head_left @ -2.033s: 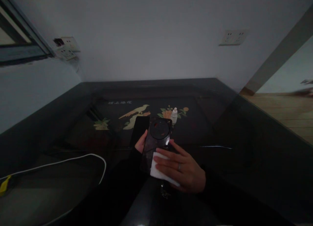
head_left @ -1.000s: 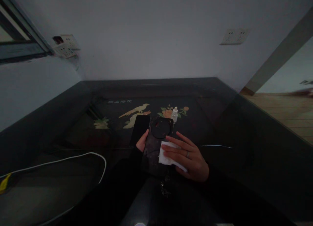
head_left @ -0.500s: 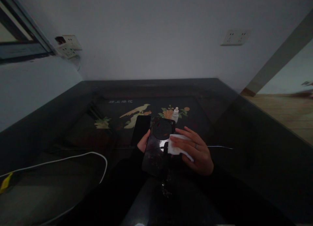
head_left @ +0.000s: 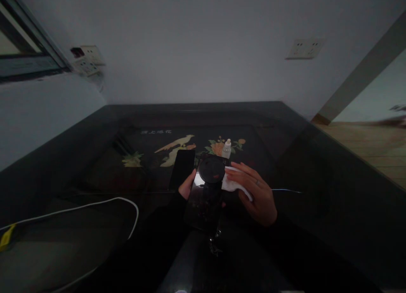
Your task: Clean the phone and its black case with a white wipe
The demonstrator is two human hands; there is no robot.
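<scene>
Window: dark-framed window [head_left: 25, 43], upper left of the frame, beyond the far left of the counter [head_left: 196, 107].
Socket panels: pair of wall sockets [head_left: 86, 60], just right of the window.
Cable: white cable [head_left: 95, 204], looped across the lower left of the frame, with a yellow tag [head_left: 6, 238] at the left edge.
Left hand: left hand [head_left: 186, 185], lower middle of the frame, gripping the left edge of the phone; fingers partly hidden behind it.
Second device: black slab-shaped phone [head_left: 182, 168], flat on the counter, just beside the held phone.
Held item: black smartphone [head_left: 206, 208], centre of the frame, round camera housing at its upper end; contact with the counter not clear in the dim light.
Bottle: small white dropper bottle [head_left: 226, 149], upright, just beyond the phone's upper end.
Right hand: right hand [head_left: 256, 194], ringed, closed around a white wipe [head_left: 236, 184], wipe touching the phone's upper right edge.
Far right: wood floor [head_left: 364, 149], beyond the counter edge.
Risk, slip: glossy phone back and narrow edge grip; a firm sideways push from the wipe could twist the phone free.
Risk, tip-over: bottle close to the phone's upper end; a forward slide could knock it over.
</scene>
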